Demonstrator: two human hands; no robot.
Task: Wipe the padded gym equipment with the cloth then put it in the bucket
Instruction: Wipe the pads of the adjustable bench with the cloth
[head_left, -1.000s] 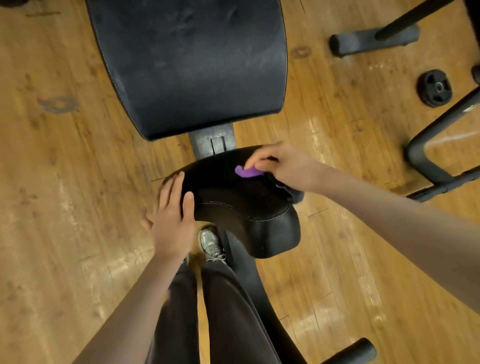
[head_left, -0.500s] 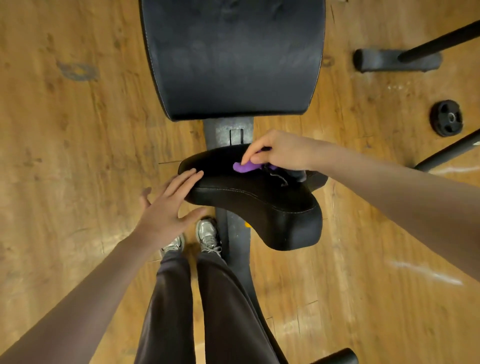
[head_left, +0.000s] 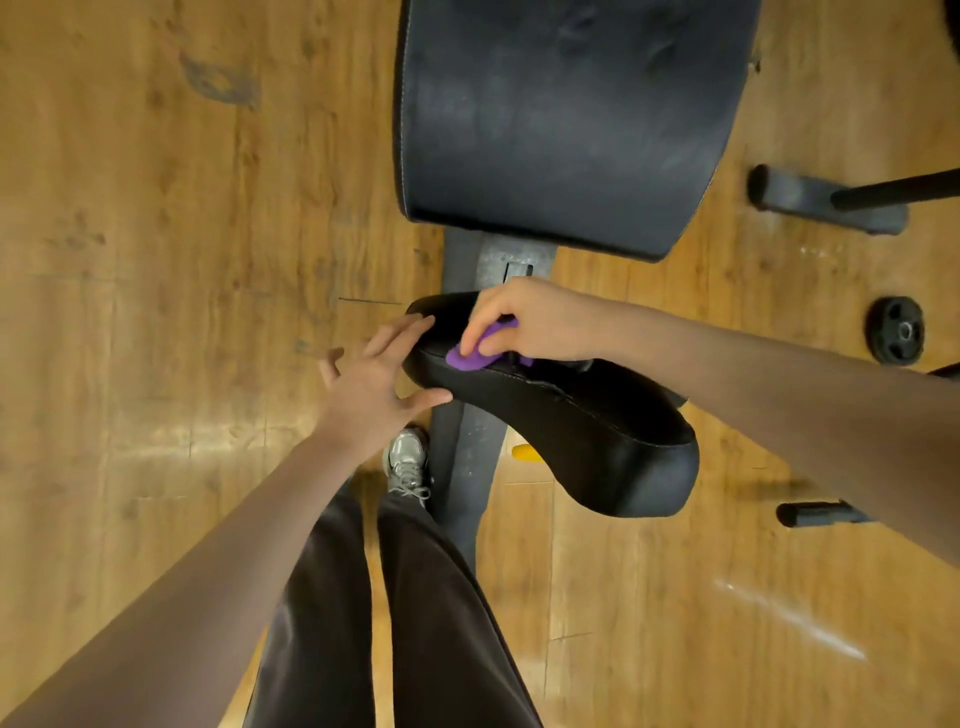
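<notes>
A black padded seat (head_left: 587, 431) of a gym bench sits below me, with the larger black back pad (head_left: 566, 119) beyond it. My right hand (head_left: 535, 325) grips a purple cloth (head_left: 470, 358) and presses it on the seat's far left corner. My left hand (head_left: 376, 382) lies with straight fingers against the seat's left edge, thumb under its rim. No bucket is in view.
The bench's grey metal frame (head_left: 470, 452) runs under the seat beside my legs and shoe (head_left: 408, 462). On the wooden floor lie a small black weight plate (head_left: 894, 330), a black frame foot (head_left: 826, 202) and another foot (head_left: 821, 514) at the right.
My view has shifted left and closer to the bench. My right hand has slid the cloth toward the seat's left corner. My left hand moved up along the seat's left edge.
</notes>
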